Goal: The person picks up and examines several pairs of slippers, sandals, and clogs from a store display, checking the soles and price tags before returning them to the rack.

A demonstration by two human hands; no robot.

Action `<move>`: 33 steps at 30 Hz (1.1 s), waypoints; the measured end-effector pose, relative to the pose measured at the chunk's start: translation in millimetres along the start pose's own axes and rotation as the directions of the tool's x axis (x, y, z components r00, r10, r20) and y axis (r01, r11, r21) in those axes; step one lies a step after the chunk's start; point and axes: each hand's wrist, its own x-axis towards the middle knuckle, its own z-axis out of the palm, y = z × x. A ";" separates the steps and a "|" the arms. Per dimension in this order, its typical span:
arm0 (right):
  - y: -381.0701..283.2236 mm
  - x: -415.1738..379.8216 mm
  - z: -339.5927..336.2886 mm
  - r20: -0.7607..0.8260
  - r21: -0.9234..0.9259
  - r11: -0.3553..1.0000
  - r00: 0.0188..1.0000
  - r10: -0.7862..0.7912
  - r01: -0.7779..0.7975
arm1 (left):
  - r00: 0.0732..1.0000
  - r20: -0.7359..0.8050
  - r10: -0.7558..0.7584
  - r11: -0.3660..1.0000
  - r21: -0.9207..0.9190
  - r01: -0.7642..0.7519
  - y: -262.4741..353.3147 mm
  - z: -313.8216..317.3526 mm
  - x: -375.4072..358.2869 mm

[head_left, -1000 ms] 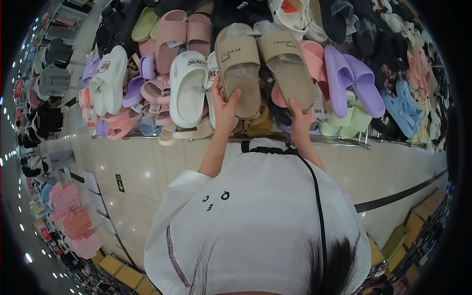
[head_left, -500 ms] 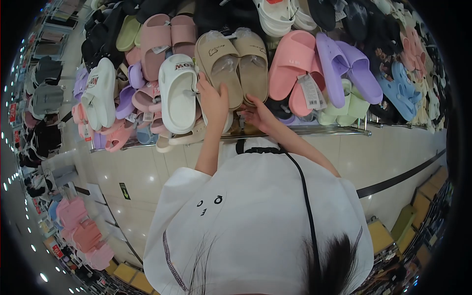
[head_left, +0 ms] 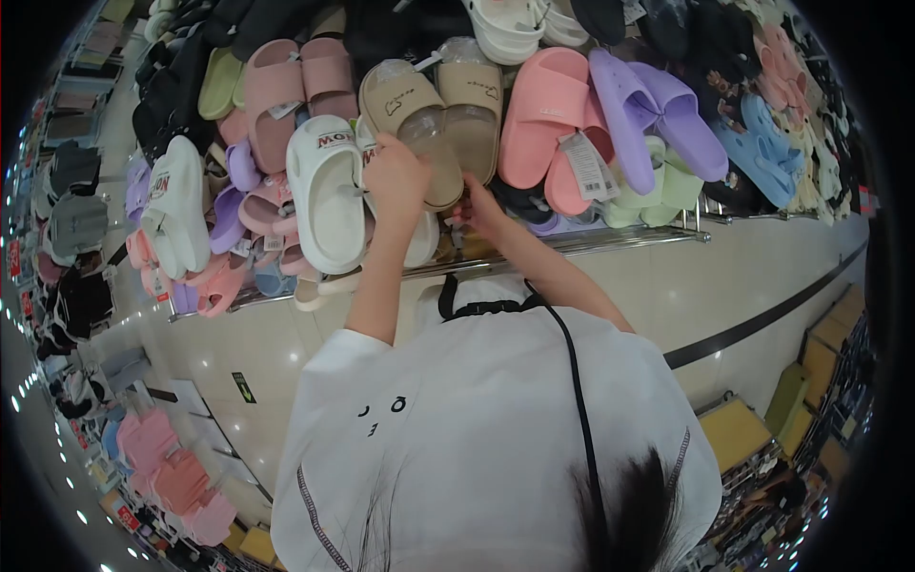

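Note:
A pair of tan slippers with clear plastic inside the straps lies tilted on the shoe display. My left hand is closed on the left edge of the pair, its fingers partly hidden. At the heel end, my right hand has its thumb and curled fingers against the slippers. A white clog with lettering on its strap is just left of my left hand, and part of another white clog shows beneath that wrist. Pink slides with a paper tag lie to the right.
Purple slides, pale green slides and blue clogs lie further right. A metal rail runs along the display's front edge. More shoes lie left and behind. Clothing hangs at the far left, above a tiled floor.
The view has shifted, so most of the display appears further left. My left fingers are more curled at the slippers' edge, and more of the second white clog's strap shows beside them.

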 end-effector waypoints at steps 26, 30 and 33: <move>-98.7 -161.4 -114.7 0.234 -0.193 0.880 0.891 -0.389 0.435 | 0.988 0.020 -0.153 0.945 -0.290 0.152 18.7 -22.0 -29.7; -154.5 -190.9 -145.6 0.366 -0.297 0.811 0.845 -0.390 0.503 | 0.989 -0.147 -0.026 0.906 -0.422 -0.039 81.9 -31.6 -19.6; -197.9 -207.3 -171.5 0.424 -0.380 0.724 0.804 -0.417 0.576 | 0.984 -0.176 -0.002 0.819 -0.565 -0.100 141.6 -24.8 6.6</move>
